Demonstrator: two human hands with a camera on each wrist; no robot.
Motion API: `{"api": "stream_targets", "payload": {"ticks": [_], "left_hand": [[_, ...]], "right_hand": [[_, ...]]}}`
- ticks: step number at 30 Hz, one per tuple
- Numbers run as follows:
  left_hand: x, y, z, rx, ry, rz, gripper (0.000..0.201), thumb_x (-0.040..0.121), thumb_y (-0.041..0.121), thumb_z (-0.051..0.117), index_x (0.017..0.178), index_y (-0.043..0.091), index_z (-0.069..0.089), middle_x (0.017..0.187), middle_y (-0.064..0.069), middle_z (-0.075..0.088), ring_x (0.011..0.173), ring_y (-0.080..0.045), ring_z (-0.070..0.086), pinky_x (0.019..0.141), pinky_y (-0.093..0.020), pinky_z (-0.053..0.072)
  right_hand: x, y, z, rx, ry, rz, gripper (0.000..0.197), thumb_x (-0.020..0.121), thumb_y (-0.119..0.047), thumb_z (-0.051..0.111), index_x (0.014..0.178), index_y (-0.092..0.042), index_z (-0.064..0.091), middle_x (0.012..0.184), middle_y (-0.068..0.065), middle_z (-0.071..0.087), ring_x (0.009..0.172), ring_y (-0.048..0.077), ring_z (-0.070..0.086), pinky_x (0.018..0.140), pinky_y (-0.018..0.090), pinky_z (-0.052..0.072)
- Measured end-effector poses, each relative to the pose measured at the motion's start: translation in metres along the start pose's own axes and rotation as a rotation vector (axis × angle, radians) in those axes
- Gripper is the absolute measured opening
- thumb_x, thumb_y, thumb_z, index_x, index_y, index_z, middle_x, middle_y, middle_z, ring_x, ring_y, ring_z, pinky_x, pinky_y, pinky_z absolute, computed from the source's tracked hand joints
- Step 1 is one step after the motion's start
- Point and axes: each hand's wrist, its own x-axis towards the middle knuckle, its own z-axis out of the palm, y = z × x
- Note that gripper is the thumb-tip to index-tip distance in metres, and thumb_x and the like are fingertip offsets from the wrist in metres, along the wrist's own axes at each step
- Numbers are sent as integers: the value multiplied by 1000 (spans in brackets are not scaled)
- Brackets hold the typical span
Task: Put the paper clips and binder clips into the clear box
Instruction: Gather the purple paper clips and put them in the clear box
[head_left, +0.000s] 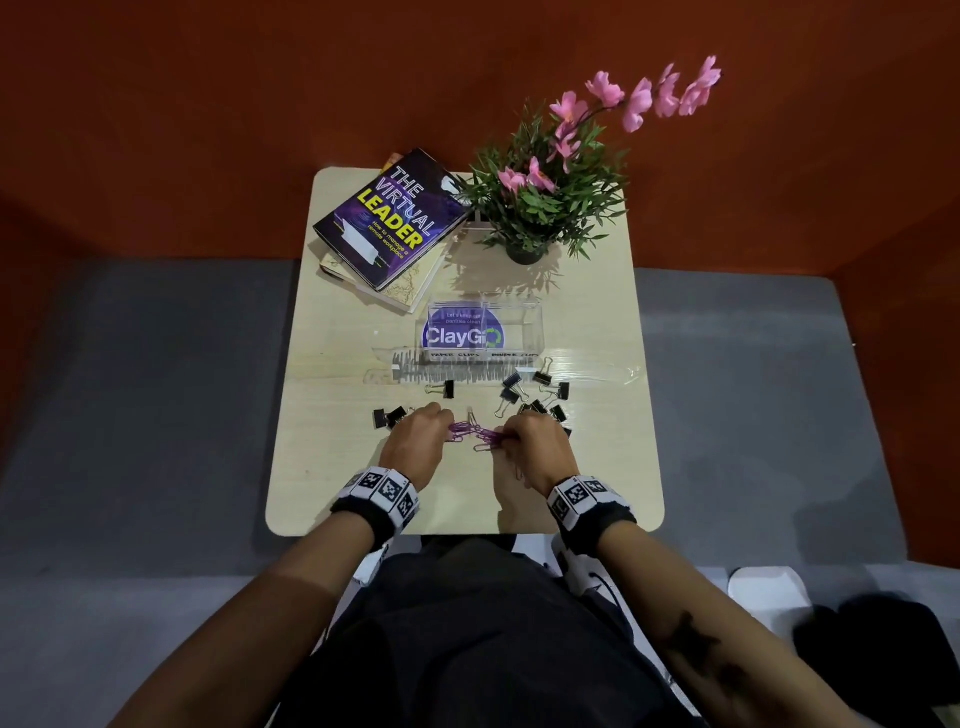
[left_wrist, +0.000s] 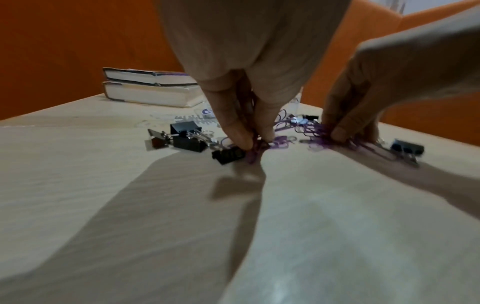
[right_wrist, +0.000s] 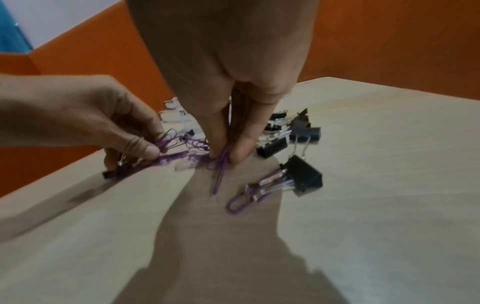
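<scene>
Purple paper clips (head_left: 470, 432) lie in a loose heap at the middle of the light wooden table (head_left: 332, 483). My left hand (head_left: 420, 435) pinches a bunch of them (left_wrist: 255, 145) between thumb and fingers against the tabletop. My right hand (head_left: 530, 439) pinches another bunch (right_wrist: 221, 162) the same way. Black binder clips (head_left: 540, 397) are scattered right of and behind the hands, with two more (head_left: 388, 417) left of my left hand. The clear box (head_left: 524, 325), with a blue ClayGo sticker and two compartments, stands behind the clips.
Two stacked books (head_left: 387, 223) lie at the back left of the table. A potted plant (head_left: 540, 208) with pink flowers stands at the back right. Orange walls close in on three sides. A loose purple clip (right_wrist: 237, 203) lies by a binder clip (right_wrist: 302, 176).
</scene>
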Motion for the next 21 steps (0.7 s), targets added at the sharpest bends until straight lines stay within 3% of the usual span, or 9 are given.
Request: {"api": "stream_targets", "payload": {"ticks": [3,6,9,11,13,15,17,21], "left_hand": [[3,3,-19,-200,80,-63,7,85,6,65,89,6,71,89,-11,67,82,-29,61,73,-37,48],[12,12,-46,-380,191,-100,5,81,6,70,85,8,73,86,-6,71,75,-20,62,72,-31,51],[40,20,-74,-426,268,-102,7,82,8,71,89,9,74,83,-4,70,71,-17,64,70,-27,52],[64,23,-87,-416,312,-117,7,81,10,73,88,10,74,84,-6,73,73,-20,65,72,-27,52],[84,24,-91,-428,316,-178,5,81,9,73,86,11,74,83,-6,74,72,-19,64,71,-27,51],[96,23,-89,-433,283,-225,5,81,9,74,85,10,75,81,-8,74,72,-19,63,72,-28,53],[100,21,-85,-438,265,-250,8,79,11,75,87,10,76,83,-10,75,75,-22,65,77,-30,54],[85,12,-81,-496,396,-303,14,85,8,68,97,7,75,94,-13,75,87,-26,67,87,-27,49]], "right_hand": [[3,2,-13,96,42,24,6,78,-12,72,73,-10,74,71,8,72,68,21,64,61,25,40],[10,-1,-29,150,133,20,4,75,-8,74,75,-11,76,73,6,75,68,18,66,65,25,49],[23,-14,-51,187,193,-11,7,75,-5,77,76,-12,76,69,2,74,60,10,61,60,3,39],[39,-27,-66,262,235,-5,8,76,-2,76,79,-9,76,67,4,73,55,7,62,55,-2,37],[59,-40,-77,276,259,1,8,76,-3,77,83,-7,77,72,6,75,57,6,62,57,0,43],[78,-51,-82,229,263,2,7,76,-7,79,81,-10,77,75,5,75,64,11,65,66,18,55],[94,-61,-84,201,261,19,6,74,-7,80,77,-11,77,72,7,74,68,19,67,71,31,58],[118,-73,-77,134,195,80,7,74,-8,78,80,-9,77,77,14,74,75,27,66,72,31,53]]}}
